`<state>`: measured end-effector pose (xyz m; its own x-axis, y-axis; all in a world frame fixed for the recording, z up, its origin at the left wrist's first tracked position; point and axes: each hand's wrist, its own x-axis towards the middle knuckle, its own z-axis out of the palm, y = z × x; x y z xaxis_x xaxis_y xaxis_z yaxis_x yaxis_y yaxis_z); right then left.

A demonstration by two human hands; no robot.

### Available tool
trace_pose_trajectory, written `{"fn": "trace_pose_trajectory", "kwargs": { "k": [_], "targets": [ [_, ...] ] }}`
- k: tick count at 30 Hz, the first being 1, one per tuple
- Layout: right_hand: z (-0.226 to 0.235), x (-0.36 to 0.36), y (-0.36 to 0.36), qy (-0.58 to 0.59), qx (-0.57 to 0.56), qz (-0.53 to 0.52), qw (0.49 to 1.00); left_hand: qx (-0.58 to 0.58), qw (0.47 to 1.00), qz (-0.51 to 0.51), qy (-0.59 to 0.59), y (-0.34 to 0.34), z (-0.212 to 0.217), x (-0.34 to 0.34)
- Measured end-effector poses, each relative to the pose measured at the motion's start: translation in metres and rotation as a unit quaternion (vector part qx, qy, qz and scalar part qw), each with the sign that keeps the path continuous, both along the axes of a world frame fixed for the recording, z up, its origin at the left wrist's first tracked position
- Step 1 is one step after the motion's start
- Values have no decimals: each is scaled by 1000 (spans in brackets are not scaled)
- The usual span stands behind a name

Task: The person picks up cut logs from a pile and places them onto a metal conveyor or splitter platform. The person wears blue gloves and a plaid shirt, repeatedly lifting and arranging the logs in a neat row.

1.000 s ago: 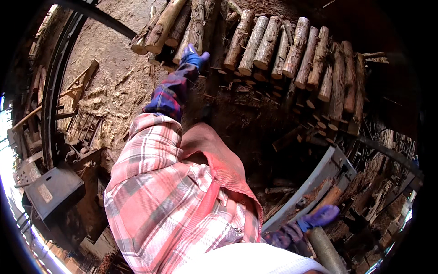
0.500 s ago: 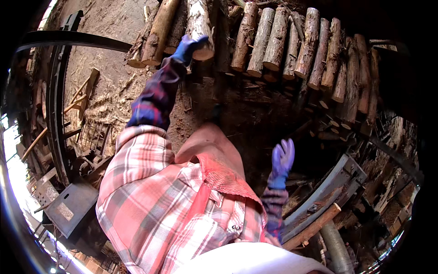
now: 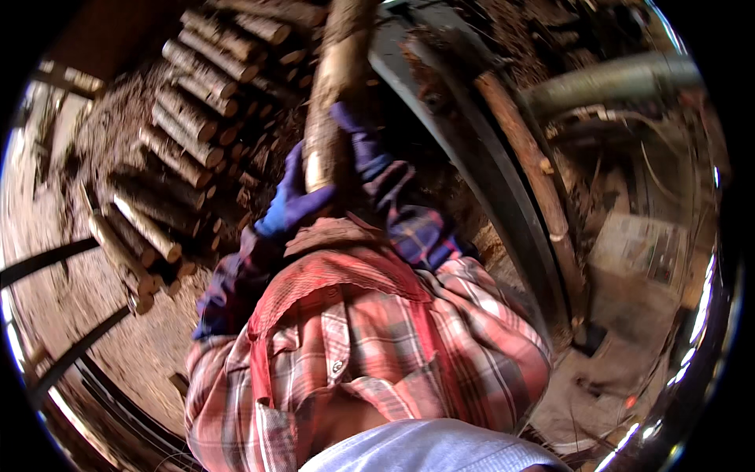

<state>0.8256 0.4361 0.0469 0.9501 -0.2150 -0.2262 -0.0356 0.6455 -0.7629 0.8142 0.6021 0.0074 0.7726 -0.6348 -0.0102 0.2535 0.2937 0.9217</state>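
Note:
A thick peeled log points away from my body, its near end close to my apron. Around that near end, on the left side, curves my left hand, in a blue-purple glove with the thumb across the lower part. My right hand, gloved the same way, grips the log from its right side, a little farther along. The far end of the log runs out of the picture at the top.
Stacked logs lie to the left. On the right runs a long grey metal channel, with a reddish, thinner log along it. A thick greenish pipe lies beyond. Dark curved bars cross the far left.
The view has swung right, so the log pile now lies left. The log my left hand touched at the pile appears lifted away, and my right hand, empty before, now grips it too.

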Motion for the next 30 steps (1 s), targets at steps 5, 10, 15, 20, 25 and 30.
{"fn": "trace_pose_trajectory", "kwargs": {
  "k": [5,10,15,20,25,30],
  "targets": [
    [65,-101,-155,-148,-228,-246,931,-115,965,-182,-149,-177,56,-33],
    [88,-202,-193,-171,-185,-345,904,-166,941,-279,-93,-263,45,-111],
    [-9,-233,-244,44,-109,-310,943,-63,949,-285,117,-264,-2,-157],
    [11,-151,-246,-16,-48,-160,986,-52,990,-128,-5,-256,6,-118],
    [62,-50,-276,-96,-277,-12,956,107,988,-98,-46,-179,22,-53],
    [60,58,-391,-47,-607,24,793,247,956,154,28,-72,-34,-22]
  ]
}}
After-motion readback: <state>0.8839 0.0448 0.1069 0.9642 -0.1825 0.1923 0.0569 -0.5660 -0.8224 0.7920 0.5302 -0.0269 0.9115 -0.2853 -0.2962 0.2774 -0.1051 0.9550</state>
